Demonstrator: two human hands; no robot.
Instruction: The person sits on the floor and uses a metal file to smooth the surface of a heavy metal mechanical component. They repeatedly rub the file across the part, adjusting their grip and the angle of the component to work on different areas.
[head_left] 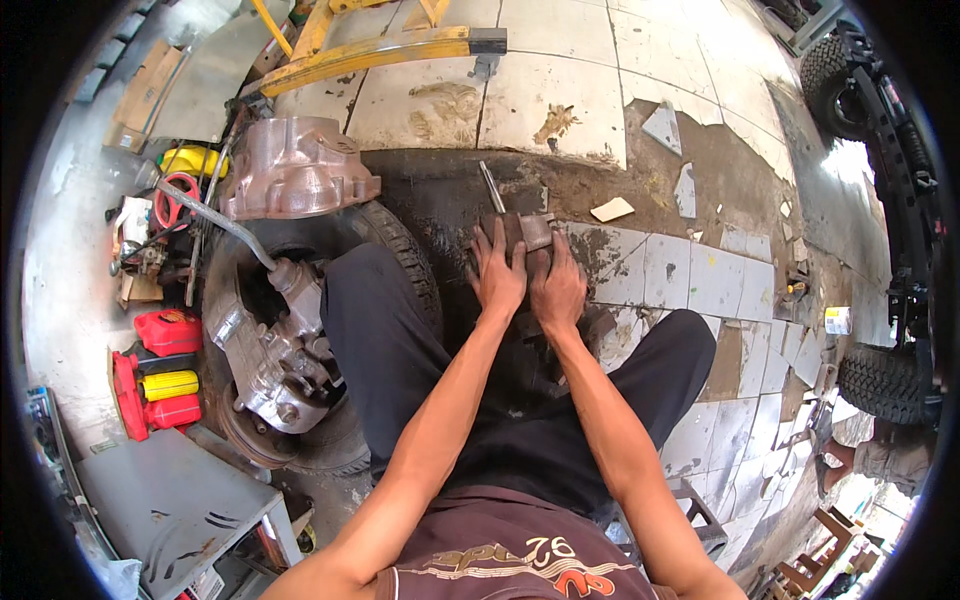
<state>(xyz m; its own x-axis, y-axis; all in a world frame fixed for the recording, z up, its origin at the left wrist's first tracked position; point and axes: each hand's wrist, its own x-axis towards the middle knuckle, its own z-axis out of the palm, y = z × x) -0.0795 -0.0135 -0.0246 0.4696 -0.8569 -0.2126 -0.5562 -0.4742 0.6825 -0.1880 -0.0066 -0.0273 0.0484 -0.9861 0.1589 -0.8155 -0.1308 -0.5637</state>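
Observation:
My left hand [498,272] rests over a dark, greasy metal block [515,228], its fingers curled onto the near face. From the right, my right hand [559,290] grips the block's other end, fingertips beside a lighter grey metal part [537,233]. Behind my left fingers a bright metal rod [491,186] slants up and away; whether it joins the block cannot be told. The block's underside is hidden by my hands. Left of my knee, a silver gearbox housing [278,360] with a long lever [215,218] lies on a tire [395,245].
A bell-shaped metal casing [295,168] sits at the tire's far edge. Yellow steel stands [370,62] rise at the back. Red tool cases [165,370] and a grey metal table [180,505] are on the left. Broken tiles [684,190] and a vehicle's wheels [880,382] are at right.

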